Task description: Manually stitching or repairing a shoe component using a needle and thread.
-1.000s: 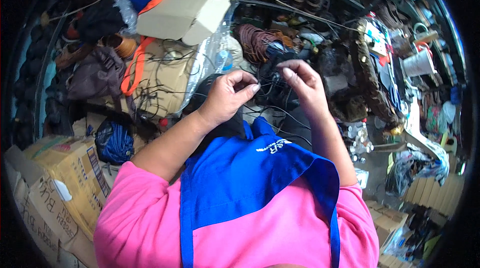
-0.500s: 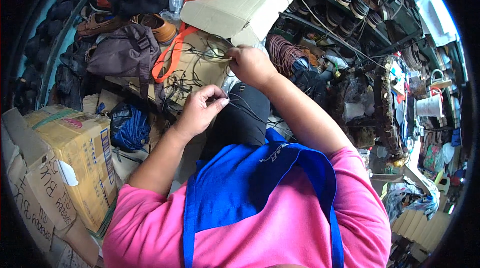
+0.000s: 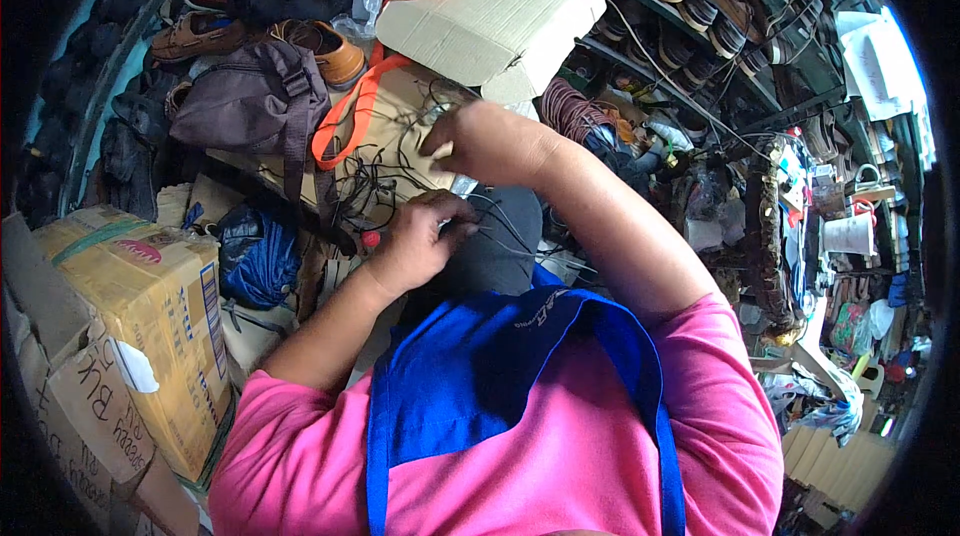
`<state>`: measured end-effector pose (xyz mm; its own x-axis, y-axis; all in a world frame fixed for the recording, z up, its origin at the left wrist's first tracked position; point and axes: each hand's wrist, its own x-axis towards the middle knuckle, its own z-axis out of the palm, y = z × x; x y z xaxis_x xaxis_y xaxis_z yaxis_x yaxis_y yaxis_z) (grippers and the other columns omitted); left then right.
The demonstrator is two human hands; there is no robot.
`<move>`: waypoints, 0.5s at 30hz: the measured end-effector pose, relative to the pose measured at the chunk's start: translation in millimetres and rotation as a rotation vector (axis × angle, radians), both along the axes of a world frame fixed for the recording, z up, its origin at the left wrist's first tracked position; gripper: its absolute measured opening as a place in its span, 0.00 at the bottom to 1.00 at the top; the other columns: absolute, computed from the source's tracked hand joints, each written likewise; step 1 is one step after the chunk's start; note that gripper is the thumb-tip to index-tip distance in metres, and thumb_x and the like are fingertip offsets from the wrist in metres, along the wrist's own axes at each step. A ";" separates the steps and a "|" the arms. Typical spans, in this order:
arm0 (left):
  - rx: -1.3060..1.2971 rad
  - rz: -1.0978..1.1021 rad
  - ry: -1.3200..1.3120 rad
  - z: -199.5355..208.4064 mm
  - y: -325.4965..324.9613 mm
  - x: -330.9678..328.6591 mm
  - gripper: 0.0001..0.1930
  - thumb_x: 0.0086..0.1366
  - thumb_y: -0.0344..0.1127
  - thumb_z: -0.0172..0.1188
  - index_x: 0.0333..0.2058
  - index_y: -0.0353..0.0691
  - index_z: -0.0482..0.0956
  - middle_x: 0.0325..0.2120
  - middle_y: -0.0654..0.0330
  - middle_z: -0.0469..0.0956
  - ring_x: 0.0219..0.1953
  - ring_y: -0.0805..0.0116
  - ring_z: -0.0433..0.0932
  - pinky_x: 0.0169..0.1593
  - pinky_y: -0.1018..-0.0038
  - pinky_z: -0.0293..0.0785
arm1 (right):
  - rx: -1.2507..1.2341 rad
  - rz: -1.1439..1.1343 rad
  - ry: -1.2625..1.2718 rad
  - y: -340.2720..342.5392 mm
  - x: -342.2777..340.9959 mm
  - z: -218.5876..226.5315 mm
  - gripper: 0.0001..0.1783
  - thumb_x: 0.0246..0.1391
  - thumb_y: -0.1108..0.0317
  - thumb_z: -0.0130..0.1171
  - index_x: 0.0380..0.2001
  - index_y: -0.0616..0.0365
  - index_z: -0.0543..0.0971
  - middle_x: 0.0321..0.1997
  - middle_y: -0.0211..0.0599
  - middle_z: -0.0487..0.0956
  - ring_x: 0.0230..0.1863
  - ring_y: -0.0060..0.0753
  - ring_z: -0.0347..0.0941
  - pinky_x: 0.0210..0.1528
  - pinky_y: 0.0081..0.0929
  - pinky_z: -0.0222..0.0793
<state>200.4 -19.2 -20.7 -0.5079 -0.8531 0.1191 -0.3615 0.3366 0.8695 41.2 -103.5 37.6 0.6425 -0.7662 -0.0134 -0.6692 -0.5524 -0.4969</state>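
Observation:
Thin black cords [image 3: 372, 174] lie in a loose tangle on a cardboard sheet in front of me. Over the dark-clothed knee [image 3: 478, 266] run more strands of black cord [image 3: 510, 226], which lead to my left hand [image 3: 425, 241]. The fingers of that hand are pinched together on the cord, though the exact grip is partly shaded. Just beyond the knee, my right hand [image 3: 490, 146] reaches over the tangle's right side. Its thumb and fingers are curved and apart, with no cord plainly held between them.
An orange strap [image 3: 345, 121], a dark brown bag [image 3: 250, 101] and tan shoes [image 3: 338, 56] lie beyond the tangle. A cardboard flap [image 3: 490, 31] stands farther back. At left is a taped carton [image 3: 140, 326]; at right, a bundle of brown cord [image 3: 575, 114] and shoe shelves [image 3: 690, 11].
My right hand has gone from closed fingers to parted ones and shifted slightly left and nearer. My left hand has moved a little right and nearer, its fingers turned down.

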 end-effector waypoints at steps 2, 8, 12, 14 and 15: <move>-0.091 -0.024 -0.012 1.7 0.2 -2.0 0.07 0.50 0.23 0.60 0.30 0.35 0.75 0.31 0.55 0.76 0.38 0.59 0.75 0.42 0.69 0.69 | 0.142 0.176 0.057 0.3 0.9 16.6 0.08 0.47 0.66 0.56 0.31 0.56 0.80 0.32 0.42 0.79 0.37 0.43 0.75 0.40 0.36 0.71; -0.250 0.034 -0.060 4.2 -1.6 -2.3 0.08 0.48 0.25 0.59 0.29 0.36 0.73 0.32 0.55 0.73 0.37 0.54 0.73 0.43 0.64 0.69 | -0.437 -0.242 0.210 -33.6 -13.6 14.4 0.12 0.46 0.57 0.55 0.31 0.51 0.78 0.32 0.40 0.76 0.34 0.43 0.75 0.38 0.36 0.70; -0.313 -0.004 -0.074 6.6 -0.7 -2.3 0.07 0.49 0.26 0.60 0.29 0.37 0.72 0.32 0.56 0.73 0.38 0.54 0.72 0.44 0.64 0.68 | -0.561 -0.169 0.454 -36.4 -11.3 -21.2 0.12 0.53 0.62 0.46 0.36 0.47 0.78 0.32 0.35 0.76 0.37 0.36 0.75 0.43 0.31 0.65; -0.308 0.005 -0.056 6.8 1.5 -3.9 0.07 0.49 0.26 0.60 0.28 0.37 0.73 0.31 0.55 0.73 0.38 0.55 0.72 0.43 0.65 0.68 | -0.573 -0.169 0.398 -37.8 -16.3 -32.6 0.10 0.51 0.60 0.49 0.33 0.47 0.77 0.31 0.34 0.75 0.36 0.35 0.75 0.41 0.32 0.66; -0.300 0.012 -0.037 6.5 2.3 -4.5 0.07 0.49 0.26 0.61 0.28 0.37 0.73 0.31 0.55 0.73 0.37 0.56 0.73 0.43 0.66 0.68 | -0.581 -0.172 0.343 -38.6 -18.8 -36.0 0.09 0.50 0.58 0.51 0.30 0.47 0.77 0.29 0.32 0.74 0.36 0.34 0.74 0.40 0.33 0.67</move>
